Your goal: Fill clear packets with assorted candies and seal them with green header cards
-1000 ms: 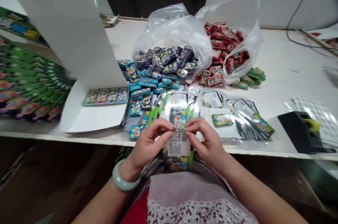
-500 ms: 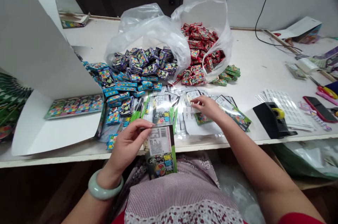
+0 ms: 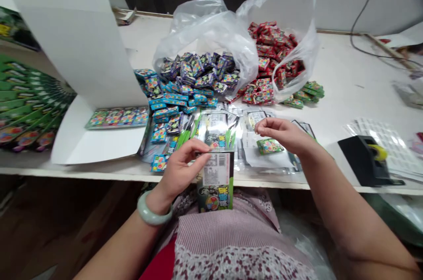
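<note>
My left hand pinches the top edge of a printed pouch, which hangs upright over the table's front edge. Above a white sheet my right hand is raised with its fingertips pressed together; whether something tiny is between them cannot be made out. A green packet lies on the sheet just below that hand. More flat pouches are spread behind the held one. Small blue boxes are heaped to their left.
Plastic bags hold purple packets and red packets at the back. An open white carton stands left. A black tape dispenser sits at the right front.
The view has shifted left, so things appear further right. My right hand's fingers have lifted off the white sheet, and the green packet shows more fully. My left hand still holds the pouch.
</note>
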A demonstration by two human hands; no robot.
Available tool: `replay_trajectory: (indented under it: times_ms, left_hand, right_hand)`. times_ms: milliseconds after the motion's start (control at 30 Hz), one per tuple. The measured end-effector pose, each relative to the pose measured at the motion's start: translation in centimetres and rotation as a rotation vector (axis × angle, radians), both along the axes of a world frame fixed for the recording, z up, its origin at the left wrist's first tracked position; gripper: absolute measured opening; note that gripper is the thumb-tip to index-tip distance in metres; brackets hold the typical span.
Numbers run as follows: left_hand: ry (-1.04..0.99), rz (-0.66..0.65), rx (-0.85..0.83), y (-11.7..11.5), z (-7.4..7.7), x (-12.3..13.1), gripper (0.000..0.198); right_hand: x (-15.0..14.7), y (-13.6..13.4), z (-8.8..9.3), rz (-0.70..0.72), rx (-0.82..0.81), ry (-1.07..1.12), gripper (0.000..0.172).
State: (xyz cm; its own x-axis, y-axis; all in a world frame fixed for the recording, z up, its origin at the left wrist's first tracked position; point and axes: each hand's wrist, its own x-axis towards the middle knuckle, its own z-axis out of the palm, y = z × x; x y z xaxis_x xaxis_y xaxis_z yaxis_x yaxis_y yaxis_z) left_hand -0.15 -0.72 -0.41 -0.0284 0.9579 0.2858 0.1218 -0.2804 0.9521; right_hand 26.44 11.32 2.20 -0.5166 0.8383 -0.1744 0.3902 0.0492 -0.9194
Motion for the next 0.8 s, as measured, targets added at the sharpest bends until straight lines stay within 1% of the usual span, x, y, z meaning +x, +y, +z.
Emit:
replay_trajectory:
  times_ms: [67, 100, 167, 233, 300, 367, 467, 567, 667, 733, 800]
  left_hand:
    - [-0.011, -0.004, -0.005, 0.0, -0.1, 0.3, 0.004]
    - [-0.013, -0.007, -0.009, 0.0, -0.1, 0.4, 0.004]
    - [-0.012, -0.016, -0.014, -0.1, -0.1, 0.5, 0.004]
    - [-0.013, -0.026, -0.008, -0.3, 0.0, 0.4, 0.003]
    - [-0.014, -0.038, -0.010, -0.5, 0.1, 0.3, 0.001]
    - [-0.023, -0.047, -0.015, -0.6, 0.1, 0.2, 0.006]
    - [-0.038, -0.041, -0.002, -0.7, 0.1, 0.2, 0.008]
    - [-0.021, 0.014, 0.019, -0.7, -0.2, 0.5, 0.015]
    - [-0.015, 0.086, 0.031, -0.7, -0.6, 0.7, 0.013]
    - [-0.005, 0.099, 0.053, -0.7, -0.8, 0.6, 0.012]
    - [0.027, 0.090, 0.086, -0.7, -0.8, 0.4, 0.013]
  right_hand:
    - [-2.4, -1.8, 2.3, 0.124, 0.021, 0.064, 0.026]
    - [-3.7, -2.6, 3.1, 0.174, 0.047, 0.069, 0.024]
    - [-6.1, -3.7, 4.1, 0.242, 0.107, 0.043, 0.022]
    - [-7.7, -4.1, 4.0, 0.278, 0.130, 0.006, 0.022]
    - [-8.6, -3.9, 3.6, 0.299, 0.100, -0.018, 0.024]
    - [-8.9, -3.7, 3.1, 0.294, 0.072, -0.029, 0.024]
    - [-9.1, -3.7, 2.8, 0.249, 0.067, -0.066, 0.022]
    - [-9.4, -4.1, 2.6, 0.227, 0.084, -0.089, 0.021]
    - [-9.7, -4.2, 2.4, 0.219, 0.099, -0.079, 0.019]
    - [-9.9, -3.8, 2.2, 0.203, 0.070, -0.072, 0.018]
    - [-10.2, -3.3, 2.1, 0.211, -0.030, -0.053, 0.016]
